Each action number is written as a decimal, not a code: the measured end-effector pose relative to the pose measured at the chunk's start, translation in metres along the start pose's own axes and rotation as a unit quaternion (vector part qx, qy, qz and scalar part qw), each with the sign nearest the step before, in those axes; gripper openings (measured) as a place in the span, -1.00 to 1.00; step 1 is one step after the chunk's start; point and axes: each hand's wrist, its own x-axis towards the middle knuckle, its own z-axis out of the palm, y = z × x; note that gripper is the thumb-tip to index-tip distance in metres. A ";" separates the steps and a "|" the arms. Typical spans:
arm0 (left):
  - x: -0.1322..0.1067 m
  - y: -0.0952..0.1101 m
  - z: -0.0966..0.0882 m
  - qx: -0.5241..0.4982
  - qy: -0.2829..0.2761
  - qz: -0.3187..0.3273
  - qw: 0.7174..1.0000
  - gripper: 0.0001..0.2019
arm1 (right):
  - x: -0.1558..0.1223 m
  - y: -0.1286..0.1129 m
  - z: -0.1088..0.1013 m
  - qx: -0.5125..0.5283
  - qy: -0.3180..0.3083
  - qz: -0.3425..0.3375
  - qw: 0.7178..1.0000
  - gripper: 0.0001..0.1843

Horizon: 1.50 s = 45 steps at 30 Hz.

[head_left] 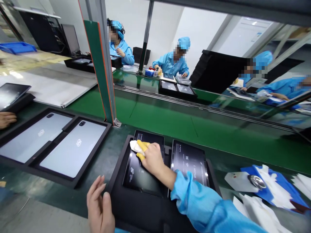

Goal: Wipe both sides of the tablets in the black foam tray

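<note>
- The right hand [152, 158] pinches a white cloth [134, 146] against the near tablet [143, 165] at its far corner; the rest looks unwiped.
- The left hand [99, 207], fingers flat, steadies the black tray [136, 210].
- The second tablet [190, 161] waits untouched.
- The tray's rim hems the cloth in; open green belt [170, 119] lies beyond.

The person is wearing a light blue smock-type garment — its right sleeve [199, 207] is showing a smooth, slightly glossy fabric, creasing in soft folds and ending in a gathered cuff at the wrist. The right hand [152, 158] is wearing yellow finger cots [142, 147] on at least two fingers, the remainder showing bare. The left hand [99, 207] is appearing ungloved, nails showing fairly long — no sleeve is showing on that side.
</note>
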 end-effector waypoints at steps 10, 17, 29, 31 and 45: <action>0.003 -0.008 -0.007 0.033 -0.014 0.046 0.998 -0.81 | -0.124 -0.037 0.021 0.110 0.073 -0.214 0.968 -0.49; 0.004 -0.004 -0.005 0.061 -0.008 0.051 0.997 -0.77 | -0.074 0.039 -0.001 0.018 0.139 0.010 0.990 -0.50; 0.013 0.011 0.008 0.238 -0.149 0.037 0.959 -0.54 | -0.106 0.034 -0.006 0.065 0.108 0.001 0.992 -0.45; 0.015 0.010 0.012 0.286 -0.186 0.074 0.937 -0.50 | -0.095 0.053 -0.011 0.033 0.103 0.052 0.993 -0.48; 0.003 -0.011 0.029 0.492 -0.194 0.193 0.827 -0.42 | -0.089 0.037 -0.010 0.076 -0.013 -0.106 0.991 -0.40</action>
